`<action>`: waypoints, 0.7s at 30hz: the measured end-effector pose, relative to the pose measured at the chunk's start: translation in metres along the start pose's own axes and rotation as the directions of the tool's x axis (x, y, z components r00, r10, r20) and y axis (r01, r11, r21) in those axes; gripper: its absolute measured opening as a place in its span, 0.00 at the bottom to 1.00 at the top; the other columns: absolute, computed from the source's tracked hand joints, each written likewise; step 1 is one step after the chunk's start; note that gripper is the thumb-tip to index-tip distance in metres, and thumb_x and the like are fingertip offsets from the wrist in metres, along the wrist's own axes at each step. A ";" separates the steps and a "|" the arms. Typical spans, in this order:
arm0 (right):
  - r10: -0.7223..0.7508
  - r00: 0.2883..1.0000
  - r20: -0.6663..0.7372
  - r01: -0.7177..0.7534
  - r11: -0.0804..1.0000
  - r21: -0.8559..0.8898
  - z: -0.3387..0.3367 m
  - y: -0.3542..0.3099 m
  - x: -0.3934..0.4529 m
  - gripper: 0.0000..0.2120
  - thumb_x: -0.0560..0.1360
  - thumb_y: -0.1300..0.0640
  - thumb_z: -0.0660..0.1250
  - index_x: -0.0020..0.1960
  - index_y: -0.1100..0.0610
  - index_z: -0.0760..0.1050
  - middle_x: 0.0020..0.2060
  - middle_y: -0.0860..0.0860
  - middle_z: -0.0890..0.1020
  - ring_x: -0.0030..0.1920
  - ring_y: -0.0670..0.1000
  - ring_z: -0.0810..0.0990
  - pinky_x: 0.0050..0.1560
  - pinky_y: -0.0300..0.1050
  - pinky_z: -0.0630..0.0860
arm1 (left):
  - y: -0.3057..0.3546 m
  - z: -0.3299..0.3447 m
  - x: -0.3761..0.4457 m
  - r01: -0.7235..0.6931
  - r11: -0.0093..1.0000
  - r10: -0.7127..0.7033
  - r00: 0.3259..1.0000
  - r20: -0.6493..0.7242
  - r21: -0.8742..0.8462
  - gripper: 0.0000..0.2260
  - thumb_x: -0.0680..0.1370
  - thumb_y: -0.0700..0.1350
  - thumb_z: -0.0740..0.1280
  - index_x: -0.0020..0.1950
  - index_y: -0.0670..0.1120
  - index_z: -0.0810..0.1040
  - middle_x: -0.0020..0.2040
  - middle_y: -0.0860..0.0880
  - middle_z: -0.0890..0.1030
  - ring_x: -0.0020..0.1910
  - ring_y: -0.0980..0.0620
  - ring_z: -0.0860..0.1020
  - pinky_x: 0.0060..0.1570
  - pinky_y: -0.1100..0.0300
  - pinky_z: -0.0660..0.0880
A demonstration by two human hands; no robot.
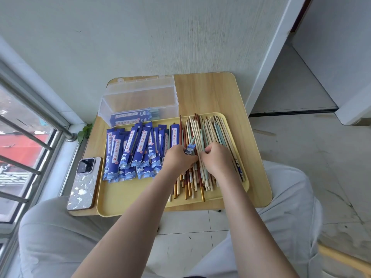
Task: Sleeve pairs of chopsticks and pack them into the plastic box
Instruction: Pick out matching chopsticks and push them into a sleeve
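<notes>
A yellow tray (128,201) holds a heap of blue paper sleeves (132,151) on its left and a pile of loose chopsticks (208,133) on its right. My left hand (177,160) grips a blue sleeve (189,148) with a pale green chopstick sticking out of its far end. My right hand (216,157) lies curled on the pile and pinches a light green chopstick (203,145). The clear plastic box (140,101) stands open behind the tray with a few sleeved pairs (132,117) lying inside.
A phone (84,183) in a patterned case lies on the small wooden table (208,91), left of the tray. A window with metal bars is at the left. My knees in grey trousers flank the table's near edge.
</notes>
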State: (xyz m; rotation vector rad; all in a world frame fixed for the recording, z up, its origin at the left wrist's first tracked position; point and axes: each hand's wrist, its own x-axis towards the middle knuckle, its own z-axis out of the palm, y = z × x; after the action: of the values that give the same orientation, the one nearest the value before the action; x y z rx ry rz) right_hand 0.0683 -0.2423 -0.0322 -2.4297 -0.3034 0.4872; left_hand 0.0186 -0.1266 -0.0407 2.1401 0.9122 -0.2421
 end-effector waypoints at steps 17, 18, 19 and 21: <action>-0.304 0.953 -0.019 0.210 0.610 0.764 -0.025 -0.055 -0.018 0.05 0.80 0.64 0.65 0.54 0.58 0.78 0.42 0.54 0.87 0.31 0.51 0.80 0.30 0.38 0.71 | -0.034 -0.041 -0.027 -0.063 0.806 -0.042 0.986 -0.164 -0.589 0.15 0.77 0.51 0.73 0.45 0.42 0.72 0.31 0.47 0.83 0.23 0.53 0.77 0.23 0.63 0.70; -0.312 0.948 -0.062 0.250 0.609 0.753 -0.024 -0.058 -0.018 0.04 0.81 0.61 0.66 0.53 0.58 0.79 0.40 0.54 0.86 0.29 0.52 0.78 0.30 0.37 0.70 | -0.034 -0.042 -0.029 -0.061 0.800 -0.041 0.987 -0.155 -0.597 0.15 0.77 0.51 0.73 0.45 0.42 0.72 0.32 0.47 0.84 0.23 0.53 0.77 0.23 0.64 0.70; -0.311 0.944 -0.115 0.291 0.611 0.736 -0.023 -0.061 -0.018 0.06 0.82 0.58 0.65 0.51 0.58 0.80 0.36 0.53 0.85 0.28 0.52 0.76 0.29 0.38 0.70 | -0.035 -0.043 -0.030 -0.060 0.792 -0.038 0.989 -0.146 -0.608 0.14 0.77 0.50 0.73 0.45 0.43 0.73 0.32 0.46 0.84 0.23 0.53 0.77 0.23 0.64 0.71; -0.302 0.931 -0.204 0.354 0.617 0.703 -0.022 -0.070 -0.019 0.10 0.83 0.56 0.62 0.50 0.59 0.80 0.30 0.50 0.80 0.27 0.49 0.73 0.28 0.39 0.69 | -0.038 -0.045 -0.032 -0.063 0.768 -0.028 0.991 -0.131 -0.638 0.13 0.77 0.49 0.74 0.44 0.42 0.73 0.34 0.45 0.84 0.23 0.53 0.77 0.26 0.63 0.74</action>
State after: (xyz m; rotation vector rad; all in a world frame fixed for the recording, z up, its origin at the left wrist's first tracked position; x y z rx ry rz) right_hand 0.0539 -0.2066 0.0324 -1.5401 -0.4205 0.2780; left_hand -0.0356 -0.0943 -0.0191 1.5258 0.8866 0.2116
